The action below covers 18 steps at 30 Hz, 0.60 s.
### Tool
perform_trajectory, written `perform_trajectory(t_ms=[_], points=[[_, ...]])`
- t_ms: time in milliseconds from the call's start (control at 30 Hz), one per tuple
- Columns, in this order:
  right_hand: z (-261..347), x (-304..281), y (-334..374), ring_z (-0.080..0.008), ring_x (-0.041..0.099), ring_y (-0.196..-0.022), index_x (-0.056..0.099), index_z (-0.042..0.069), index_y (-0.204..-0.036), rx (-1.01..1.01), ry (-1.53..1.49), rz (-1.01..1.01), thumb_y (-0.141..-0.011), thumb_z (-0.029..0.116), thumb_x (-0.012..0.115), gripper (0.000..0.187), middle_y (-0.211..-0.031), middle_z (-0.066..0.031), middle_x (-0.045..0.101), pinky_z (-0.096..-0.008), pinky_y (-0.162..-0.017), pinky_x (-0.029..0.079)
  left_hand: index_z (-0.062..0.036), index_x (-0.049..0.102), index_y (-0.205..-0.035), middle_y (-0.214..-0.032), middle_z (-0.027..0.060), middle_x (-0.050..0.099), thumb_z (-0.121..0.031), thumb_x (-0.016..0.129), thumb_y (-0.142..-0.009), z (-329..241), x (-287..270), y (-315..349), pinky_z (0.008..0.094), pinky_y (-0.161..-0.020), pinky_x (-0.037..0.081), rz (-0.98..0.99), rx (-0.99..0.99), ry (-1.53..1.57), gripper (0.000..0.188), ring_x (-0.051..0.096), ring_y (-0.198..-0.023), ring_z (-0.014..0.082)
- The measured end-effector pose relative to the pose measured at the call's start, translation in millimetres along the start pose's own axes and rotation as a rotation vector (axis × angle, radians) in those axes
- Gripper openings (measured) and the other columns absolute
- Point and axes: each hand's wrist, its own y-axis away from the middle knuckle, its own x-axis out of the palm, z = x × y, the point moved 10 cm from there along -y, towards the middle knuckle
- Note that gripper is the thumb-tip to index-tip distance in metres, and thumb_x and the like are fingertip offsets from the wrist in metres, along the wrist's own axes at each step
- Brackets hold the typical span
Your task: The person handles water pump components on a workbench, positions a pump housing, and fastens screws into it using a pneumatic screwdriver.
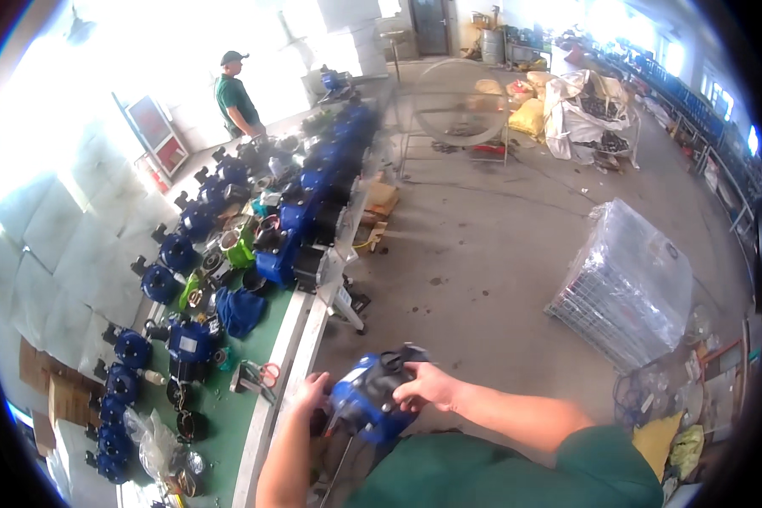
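Observation:
A blue motor (369, 396) with a black box on top is held in front of my body, just off the right edge of the workbench. My right hand (432, 388) grips its right side, with the fingers over the black part. At the motor's left end is my left hand (311, 394), closed against it, its fingertips partly hidden. On the green bench top (220, 415) nearby lie red-handled scissors (269, 373) and a dark blue cloth (240, 311). Another blue motor (189, 345) stands to the left of the scissors.
Rows of blue motors (178, 251) and green housings (241, 245) crowd the bench. A person (237, 97) stands beyond its far left side. To the right, a plastic-wrapped wire cage (626, 284) stands on the floor; white and yellow sacks (529, 118) lie farther back.

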Motion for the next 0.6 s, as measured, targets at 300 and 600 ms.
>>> perform_trajectory(t_ms=[300,600], points=[[-105,-332,-2,-0.0309,0.065,-0.069,0.057,0.000,-0.099,0.014,-0.553,-1.036,-0.072,-0.002,0.067,0.029,-0.083,-0.0180,0.061,-0.0341,-0.053,0.054,0.0000,0.063,-0.127,-0.118,0.0182,0.070,-0.032,0.063,-0.096,-34,29,-112,0.0367,-0.095,0.051,0.010,0.253,-0.188,0.045,0.068,-0.110,0.0266],[-156,-523,53,-0.0209,0.065,-0.070,0.063,0.009,-0.108,-0.276,-1.064,-1.179,-0.083,0.025,0.065,0.029,-0.096,-0.0066,0.070,-0.0261,-0.050,0.056,0.0008,0.063,-0.124,-0.100,0.0115,0.071,-0.028,0.061,-0.098,-143,21,-239,0.0341,-0.082,0.052,-0.034,0.233,-0.166,0.039,0.068,-0.090,0.0200]])
